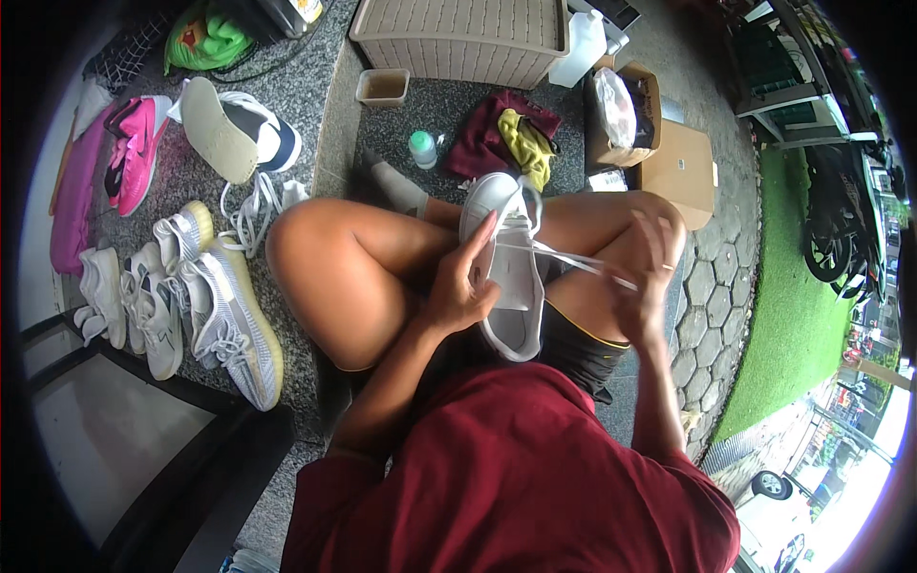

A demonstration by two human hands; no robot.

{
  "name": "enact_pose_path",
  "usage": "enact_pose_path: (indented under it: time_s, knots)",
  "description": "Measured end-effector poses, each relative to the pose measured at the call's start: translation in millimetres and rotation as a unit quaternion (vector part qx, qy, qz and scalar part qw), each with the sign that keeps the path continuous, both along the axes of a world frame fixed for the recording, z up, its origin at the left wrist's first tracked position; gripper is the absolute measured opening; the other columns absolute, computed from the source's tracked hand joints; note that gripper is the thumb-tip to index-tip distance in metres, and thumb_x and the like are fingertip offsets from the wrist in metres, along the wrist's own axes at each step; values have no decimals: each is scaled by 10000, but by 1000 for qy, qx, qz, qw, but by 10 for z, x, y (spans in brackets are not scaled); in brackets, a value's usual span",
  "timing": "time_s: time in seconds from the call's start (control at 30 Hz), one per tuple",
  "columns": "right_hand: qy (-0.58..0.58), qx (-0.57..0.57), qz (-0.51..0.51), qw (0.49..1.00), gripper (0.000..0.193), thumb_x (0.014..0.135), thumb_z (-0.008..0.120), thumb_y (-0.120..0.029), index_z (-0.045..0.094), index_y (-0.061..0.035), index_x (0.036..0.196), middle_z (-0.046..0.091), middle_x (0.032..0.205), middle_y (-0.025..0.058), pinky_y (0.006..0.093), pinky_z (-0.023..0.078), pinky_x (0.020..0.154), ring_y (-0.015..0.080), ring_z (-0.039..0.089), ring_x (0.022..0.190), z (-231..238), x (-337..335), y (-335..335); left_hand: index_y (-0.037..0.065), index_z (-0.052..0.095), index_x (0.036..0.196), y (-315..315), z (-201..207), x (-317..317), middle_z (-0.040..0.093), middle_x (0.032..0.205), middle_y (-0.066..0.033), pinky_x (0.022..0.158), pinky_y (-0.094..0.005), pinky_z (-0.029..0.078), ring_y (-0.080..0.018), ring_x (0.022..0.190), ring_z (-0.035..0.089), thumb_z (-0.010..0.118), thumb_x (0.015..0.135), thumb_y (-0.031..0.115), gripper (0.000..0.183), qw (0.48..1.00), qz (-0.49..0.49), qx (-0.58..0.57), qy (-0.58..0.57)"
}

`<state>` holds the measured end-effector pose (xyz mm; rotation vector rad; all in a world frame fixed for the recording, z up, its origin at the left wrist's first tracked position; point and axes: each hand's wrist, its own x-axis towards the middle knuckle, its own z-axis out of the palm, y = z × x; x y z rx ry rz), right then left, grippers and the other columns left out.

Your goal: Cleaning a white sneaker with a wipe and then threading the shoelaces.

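While hands (pixel 465 292) hold shoe (pixel 513 286), lace (pixel 571 258): speckled ledge (pixel 298 86); hexagonal paving (pixel 710 298) beside turf (pixel 778 306).

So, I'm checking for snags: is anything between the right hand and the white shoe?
Nothing visible blocks the right hand from the white shoe. Only the white lace stretches between them, above the right thigh. The left hand is on the shoe's other side.

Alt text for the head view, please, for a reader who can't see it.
A left hand holds a white shoe between bent knees, its lace stretched toward the blurred right hand. More shoes sit to the left.
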<state>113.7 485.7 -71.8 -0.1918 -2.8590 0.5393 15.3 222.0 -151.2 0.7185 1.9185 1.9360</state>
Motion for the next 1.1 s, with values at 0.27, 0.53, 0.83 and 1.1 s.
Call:
enact_pose_path:
  time_s: [0.27,0.53,0.83,1.1]
  knots:
    - [-48,234,-350,906,137,855,753,-246,783,-120,809,575,1429,141,452,368,1139,381,451,1375,65,1458,2140,-33,320,1535,-47,-5,54,531,1413,-284,1089,-340,411,-316,1345,525,525,716,-92,847,999,-3,-23,-30]
    - [28,16,-273,961,268,916,699,-198,715,-83,1158,624,1354,156,412,474,1047,349,600,1241,69,531,920,-8,449,1463,14,245,-178,487,1446,-295,1102,-409,415,-378,1332,519,653,805,66,693,961,-4,-210,181]
    - [-94,-108,99,985,265,889,703,-226,697,-45,1083,657,915,171,473,546,695,380,682,775,-157,-470,-652,25,724,1076,599,-379,-1139,743,944,-170,829,-376,553,-309,926,730,744,878,378,406,967,14,-251,49]
    - [-79,-187,117,972,172,880,710,-122,597,-34,786,594,771,147,467,494,553,375,624,626,-96,-60,-901,52,737,1000,526,-538,-1027,751,918,-124,777,-342,554,-214,851,728,793,847,296,293,969,87,-228,41]
